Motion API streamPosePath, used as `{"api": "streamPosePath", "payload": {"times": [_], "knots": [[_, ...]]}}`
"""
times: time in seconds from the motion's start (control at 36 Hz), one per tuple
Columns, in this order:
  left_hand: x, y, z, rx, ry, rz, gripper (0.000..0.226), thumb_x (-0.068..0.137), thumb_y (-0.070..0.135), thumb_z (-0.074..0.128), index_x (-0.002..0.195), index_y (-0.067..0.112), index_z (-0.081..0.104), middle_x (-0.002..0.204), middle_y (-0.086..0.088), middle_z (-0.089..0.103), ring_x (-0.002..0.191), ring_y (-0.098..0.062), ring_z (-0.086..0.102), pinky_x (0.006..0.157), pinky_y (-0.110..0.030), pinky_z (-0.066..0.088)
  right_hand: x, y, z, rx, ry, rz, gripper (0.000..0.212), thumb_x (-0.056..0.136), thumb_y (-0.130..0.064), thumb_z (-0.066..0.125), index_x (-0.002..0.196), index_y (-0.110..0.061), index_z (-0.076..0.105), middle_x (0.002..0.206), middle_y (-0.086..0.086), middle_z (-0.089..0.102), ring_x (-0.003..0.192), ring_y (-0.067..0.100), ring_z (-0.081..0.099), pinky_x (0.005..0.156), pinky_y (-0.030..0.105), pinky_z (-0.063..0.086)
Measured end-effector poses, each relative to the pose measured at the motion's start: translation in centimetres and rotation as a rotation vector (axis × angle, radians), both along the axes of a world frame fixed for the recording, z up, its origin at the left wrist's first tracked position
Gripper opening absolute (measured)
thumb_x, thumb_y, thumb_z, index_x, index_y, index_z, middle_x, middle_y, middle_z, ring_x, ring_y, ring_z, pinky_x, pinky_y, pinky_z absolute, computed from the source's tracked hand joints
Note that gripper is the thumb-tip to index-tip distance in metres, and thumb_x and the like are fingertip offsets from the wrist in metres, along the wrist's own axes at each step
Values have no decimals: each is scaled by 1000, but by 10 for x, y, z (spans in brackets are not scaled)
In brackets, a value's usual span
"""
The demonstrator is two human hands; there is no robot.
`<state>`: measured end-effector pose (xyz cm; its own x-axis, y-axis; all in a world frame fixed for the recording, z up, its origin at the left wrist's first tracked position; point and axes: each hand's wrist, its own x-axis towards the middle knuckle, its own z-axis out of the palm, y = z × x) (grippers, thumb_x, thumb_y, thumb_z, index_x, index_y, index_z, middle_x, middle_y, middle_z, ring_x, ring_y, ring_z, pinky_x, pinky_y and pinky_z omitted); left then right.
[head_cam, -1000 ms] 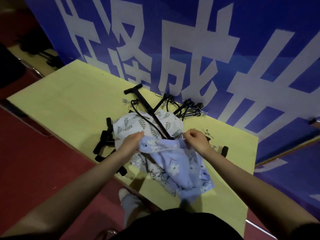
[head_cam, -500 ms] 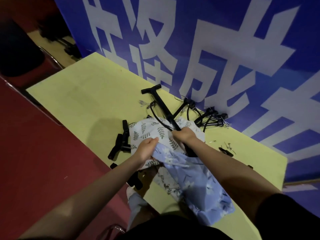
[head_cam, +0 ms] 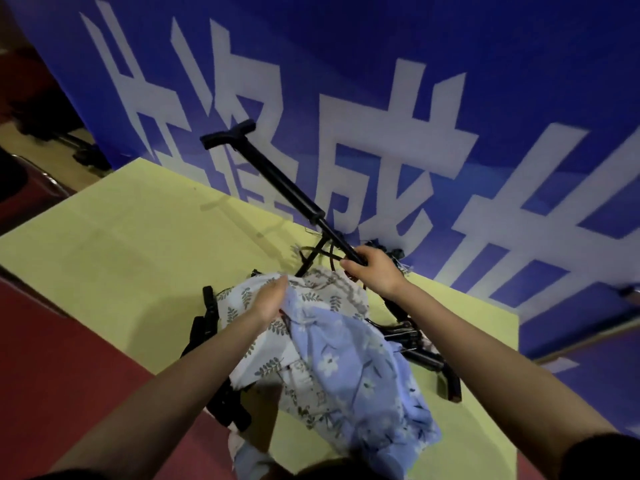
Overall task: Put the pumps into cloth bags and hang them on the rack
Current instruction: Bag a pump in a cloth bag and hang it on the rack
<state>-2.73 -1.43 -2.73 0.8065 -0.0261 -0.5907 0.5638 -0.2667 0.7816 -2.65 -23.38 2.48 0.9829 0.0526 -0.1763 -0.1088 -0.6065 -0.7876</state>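
Right hand [head_cam: 372,268] curled round the lower shaft of a black pump [head_cam: 277,178], raised tilted above the counter [head_cam: 138,237]; left hand [head_cam: 270,299] pinches the blue floral bag [head_cam: 349,368] at its edge. Advice: widen the mouth, feed the foot first. Pump: slender, T-handled, hose dangling.

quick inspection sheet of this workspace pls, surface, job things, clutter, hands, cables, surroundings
surface: yellow table, partly covered.
job's things: black pump lifted at a tilt; blue floral bag on a leaf-print bag.
clutter: more black pumps and parts at the table edges.
grippers: right hand grips the pump shaft; left hand holds the blue bag's edge.
cables: pump hose looping near the right hand.
surroundings: blue banner, red floor; no rack seen.
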Motion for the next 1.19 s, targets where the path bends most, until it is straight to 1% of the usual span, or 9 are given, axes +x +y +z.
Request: {"api": "streamPosePath", "payload": {"times": [0.14,0.25,0.33,0.47,0.58,0.72,0.92,1.06,1.19], "knots": [[-2,-16,23,178,-178,-97,57,99,59,23,109,16,60,96,3,52,97,-23,55,89,-35,38,-32,-23,4,66,3,-16,33,91,-36,63,99,-4,64,67,7,53,49,7,41,54,27,33],[-2,-33,49,171,-362,-15,57,102,51,26,133,11,52,115,1,51,117,-24,51,94,-32,35,-55,-39,12,138,-74,-37,17,93,-27,64,97,-11,67,56,-11,49,44,0,41,53,21,34],[3,-44,75,48,-480,49,42,100,53,29,111,23,58,101,6,53,95,-14,54,90,-35,39,-68,-50,26,192,-113,-35,15,94,-25,63,101,-13,67,52,-15,50,43,1,39,49,21,33],[14,-65,126,-500,-527,140,50,100,49,35,128,11,53,117,-7,65,107,-22,64,92,-35,52,-85,-70,57,206,-144,30,16,95,-21,62,107,-12,68,71,-3,59,42,-1,40,45,14,32],[19,-80,161,-894,-392,215,37,97,48,46,107,13,53,91,-5,73,95,-22,68,83,-37,54,-100,-89,72,55,-194,104,10,93,-23,64,93,-33,65,70,-14,63,55,-7,53,56,9,37],[13,-95,166,-1045,-260,159,27,100,36,46,92,11,50,87,-7,62,93,-26,64,86,-41,52,-110,-118,77,-295,-272,103,8,97,-39,55,90,-43,56,71,-15,59,65,1,55,58,22,38],[11,-107,165,-1042,-303,195,31,96,37,54,107,8,50,97,-9,61,97,-27,67,78,-40,57,-123,-178,52,-747,-513,-322,32,91,-44,60,108,-19,69,107,4,63,106,26,54,82,39,41],[0,-104,166,-1093,-351,267,25,96,35,55,99,10,52,94,-9,61,102,-28,65,71,-41,59,-143,-188,39,-66,-215,-876,62,87,-52,63,132,-11,51,132,16,52,125,34,44,99,45,41],[-8,-105,161,-1053,-391,334,31,97,35,54,112,9,50,106,-11,61,103,-26,67,83,-41,57,-149,-169,39,1098,147,-833,51,96,-53,44,101,-4,59,101,17,59,80,30,63,49,28,49]]}}
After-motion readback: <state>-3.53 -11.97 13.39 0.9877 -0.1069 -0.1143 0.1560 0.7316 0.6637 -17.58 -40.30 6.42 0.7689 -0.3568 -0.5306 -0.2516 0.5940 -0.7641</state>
